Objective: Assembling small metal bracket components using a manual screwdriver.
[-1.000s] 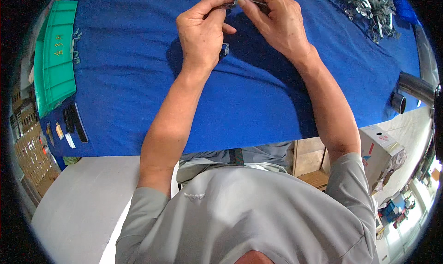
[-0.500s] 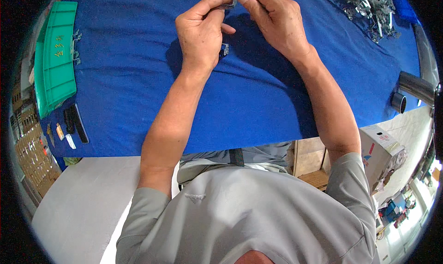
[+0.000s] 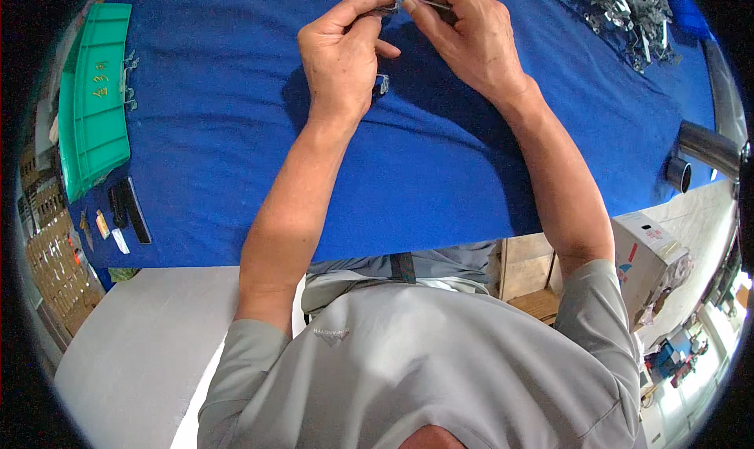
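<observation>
My left hand (image 3: 342, 56) is closed on a small dark metal part (image 3: 386, 10), pinched between thumb and forefinger over the far middle of the table. Its kind cannot be made out. Close by on the right, my right hand (image 3: 467, 36) pinches a thin grey rod-like piece (image 3: 430, 3), whose left end meets the part's right side. Whether the two are joined is too small to tell. Another small clear-and-dark part (image 3: 382, 84) shows beside my left wrist, partly hidden by the hand.
Blue cloth (image 3: 416, 182) covers the table. A green plastic bin (image 3: 98, 119) stands at the left, with small metal clips (image 3: 130, 87) along its right side. Black strips (image 3: 135, 209) lie below it. A heap of metal parts (image 3: 628, 17) is at the far right, above a dark tube (image 3: 678, 175).
The thin rod-like piece now shows between my right fingers, reaching toward the part. My right fingertips have shifted slightly down and left. The left hand stays put.
</observation>
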The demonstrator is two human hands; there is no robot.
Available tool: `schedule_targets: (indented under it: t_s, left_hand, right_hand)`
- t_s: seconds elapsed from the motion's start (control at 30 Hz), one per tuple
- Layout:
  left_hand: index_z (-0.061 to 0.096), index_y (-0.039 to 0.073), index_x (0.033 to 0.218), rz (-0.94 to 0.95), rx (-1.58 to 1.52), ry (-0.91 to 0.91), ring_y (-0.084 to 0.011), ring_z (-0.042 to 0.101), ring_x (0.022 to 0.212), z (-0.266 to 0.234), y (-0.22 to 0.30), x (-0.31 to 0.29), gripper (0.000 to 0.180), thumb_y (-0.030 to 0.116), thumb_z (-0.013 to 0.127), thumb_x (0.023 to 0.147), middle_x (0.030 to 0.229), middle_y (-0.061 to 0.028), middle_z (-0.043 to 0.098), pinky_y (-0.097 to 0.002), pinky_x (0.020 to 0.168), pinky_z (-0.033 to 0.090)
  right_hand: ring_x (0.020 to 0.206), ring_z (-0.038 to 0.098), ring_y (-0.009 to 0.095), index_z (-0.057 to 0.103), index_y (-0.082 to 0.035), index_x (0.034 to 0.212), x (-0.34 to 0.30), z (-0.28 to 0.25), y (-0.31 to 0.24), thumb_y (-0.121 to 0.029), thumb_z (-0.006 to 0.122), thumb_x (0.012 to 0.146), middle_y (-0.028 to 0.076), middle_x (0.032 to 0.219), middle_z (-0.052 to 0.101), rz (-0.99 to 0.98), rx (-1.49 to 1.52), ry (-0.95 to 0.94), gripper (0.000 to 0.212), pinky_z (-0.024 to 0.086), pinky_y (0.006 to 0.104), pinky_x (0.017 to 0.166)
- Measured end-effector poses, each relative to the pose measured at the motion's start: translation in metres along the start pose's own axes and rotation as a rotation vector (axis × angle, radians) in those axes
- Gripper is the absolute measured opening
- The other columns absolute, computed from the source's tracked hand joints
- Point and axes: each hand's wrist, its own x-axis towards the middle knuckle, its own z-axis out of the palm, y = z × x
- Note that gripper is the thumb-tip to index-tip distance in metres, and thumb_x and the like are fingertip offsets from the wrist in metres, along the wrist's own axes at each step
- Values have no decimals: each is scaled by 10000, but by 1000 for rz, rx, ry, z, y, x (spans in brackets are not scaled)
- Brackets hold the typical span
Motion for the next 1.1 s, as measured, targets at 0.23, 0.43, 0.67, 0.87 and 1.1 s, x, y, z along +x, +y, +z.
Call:
schedule_targets:
  t_s: [0.23,0.43,0.67,0.87,1.1]
  left_hand:
    - [740,11,1074,79,-8,15,-132,696,816,-2,-14,3,256,-57,552,913,982,-118,736,-239,557,587]
    - [723,-17,1099,48,34,11,-142,695,846,-10,-11,2,277,-77,542,898,1056,-133,729,-232,574,579]
    - [724,-26,1084,26,2,1,-145,679,748,2,-14,0,262,-63,529,912,1039,-127,720,-257,555,587]
    - [718,-37,1088,7,2,6,-153,683,835,-4,-9,0,267,-74,527,905,1024,-136,717,-253,571,589]
    - [513,-28,1363,-41,-94,-61,-216,651,1063,-8,-13,1,475,-51,569,892,1244,-189,626,-285,642,622]
  right_hand:
    - [632,644,343,562,16,855,0,-1,2,-123,655,933,207,746,639,75,-19,-68,185,482,392,546]
    - [633,605,232,606,-10,922,-4,13,5,-149,678,924,142,751,639,38,24,21,156,480,347,562]
    - [626,612,261,602,-23,953,-10,3,9,-123,675,899,148,779,632,62,65,23,135,494,367,587]
    - [609,601,257,599,-19,946,-7,9,7,-123,682,908,141,746,621,158,66,56,139,490,353,579]
    - [800,664,289,601,-8,990,-4,7,5,-89,627,940,164,926,640,-14,159,20,99,516,369,664]
